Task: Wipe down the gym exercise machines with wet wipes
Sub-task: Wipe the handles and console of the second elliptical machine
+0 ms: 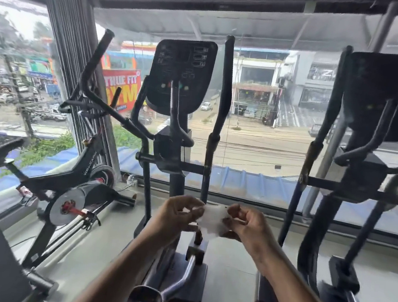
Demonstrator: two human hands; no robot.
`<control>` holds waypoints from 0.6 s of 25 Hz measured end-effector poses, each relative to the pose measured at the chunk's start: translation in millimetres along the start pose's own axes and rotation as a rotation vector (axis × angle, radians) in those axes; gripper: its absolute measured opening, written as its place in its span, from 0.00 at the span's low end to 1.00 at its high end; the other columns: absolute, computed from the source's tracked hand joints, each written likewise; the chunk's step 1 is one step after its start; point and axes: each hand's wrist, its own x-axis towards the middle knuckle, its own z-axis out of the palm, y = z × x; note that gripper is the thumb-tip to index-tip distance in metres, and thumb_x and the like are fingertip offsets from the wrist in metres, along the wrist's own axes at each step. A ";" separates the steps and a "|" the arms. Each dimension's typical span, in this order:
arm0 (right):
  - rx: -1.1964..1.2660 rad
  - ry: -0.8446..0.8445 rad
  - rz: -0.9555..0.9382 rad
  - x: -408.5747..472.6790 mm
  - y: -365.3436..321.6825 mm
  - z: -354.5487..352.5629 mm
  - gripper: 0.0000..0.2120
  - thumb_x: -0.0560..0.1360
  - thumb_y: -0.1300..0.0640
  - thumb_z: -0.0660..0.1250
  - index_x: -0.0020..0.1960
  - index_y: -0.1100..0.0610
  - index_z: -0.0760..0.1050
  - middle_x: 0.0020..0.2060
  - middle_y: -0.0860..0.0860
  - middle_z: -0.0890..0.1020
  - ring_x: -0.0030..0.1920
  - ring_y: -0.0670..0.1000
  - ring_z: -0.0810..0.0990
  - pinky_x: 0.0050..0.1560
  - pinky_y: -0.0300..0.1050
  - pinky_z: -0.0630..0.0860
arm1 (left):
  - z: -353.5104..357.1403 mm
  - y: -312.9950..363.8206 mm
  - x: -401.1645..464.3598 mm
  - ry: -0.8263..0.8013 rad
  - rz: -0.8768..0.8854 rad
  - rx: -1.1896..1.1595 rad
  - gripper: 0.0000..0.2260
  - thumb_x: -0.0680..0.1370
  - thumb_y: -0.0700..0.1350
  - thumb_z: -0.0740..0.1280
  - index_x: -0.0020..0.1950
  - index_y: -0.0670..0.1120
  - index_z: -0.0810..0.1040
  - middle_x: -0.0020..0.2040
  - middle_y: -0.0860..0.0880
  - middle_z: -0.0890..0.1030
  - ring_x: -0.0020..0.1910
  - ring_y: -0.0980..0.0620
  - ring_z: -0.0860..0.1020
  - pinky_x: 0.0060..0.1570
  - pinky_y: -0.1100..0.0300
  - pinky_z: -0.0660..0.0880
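Head view: wipe point(212, 218) is pinched at both ends by left hand point(176, 219) and right hand point(246, 227), held before elliptical point(181, 79).

White wet wipe point(212, 218) pinched between left hand point(177, 216) and right hand point(246, 227), held before central elliptical trainer point(181, 79); second elliptical point(382, 102) at right, exercise bike point(65, 185) at left.

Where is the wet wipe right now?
The wet wipe is low in the centre of the head view, stretched between the left hand and right hand, in front of the middle elliptical machine.
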 end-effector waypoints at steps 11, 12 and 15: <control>-0.052 -0.031 -0.077 187.8 -5.0 6.1 0.10 0.76 0.65 0.73 0.54 0.53 0.81 0.49 0.60 0.83 0.51 0.60 0.83 0.55 0.58 0.83 | -41.3 -23.3 195.0 -0.027 0.067 -0.054 0.04 0.77 0.42 0.77 0.47 0.52 0.86 0.45 0.40 0.86 0.45 0.43 0.85 0.47 0.45 0.85; -0.065 -0.018 -0.094 201.8 -2.0 7.4 0.09 0.77 0.65 0.73 0.53 0.52 0.82 0.48 0.59 0.83 0.49 0.60 0.83 0.51 0.56 0.83 | -45.8 -27.3 209.7 -0.059 0.072 -0.027 0.03 0.77 0.44 0.76 0.47 0.52 0.86 0.45 0.40 0.86 0.45 0.42 0.85 0.47 0.44 0.85; -0.051 0.045 -0.115 226.7 6.4 16.8 0.10 0.77 0.70 0.70 0.45 0.56 0.83 0.43 0.51 0.86 0.45 0.51 0.85 0.41 0.43 0.81 | -53.0 -33.9 233.4 -0.105 0.063 0.006 0.11 0.81 0.37 0.71 0.48 0.53 0.85 0.47 0.40 0.85 0.48 0.41 0.86 0.48 0.45 0.85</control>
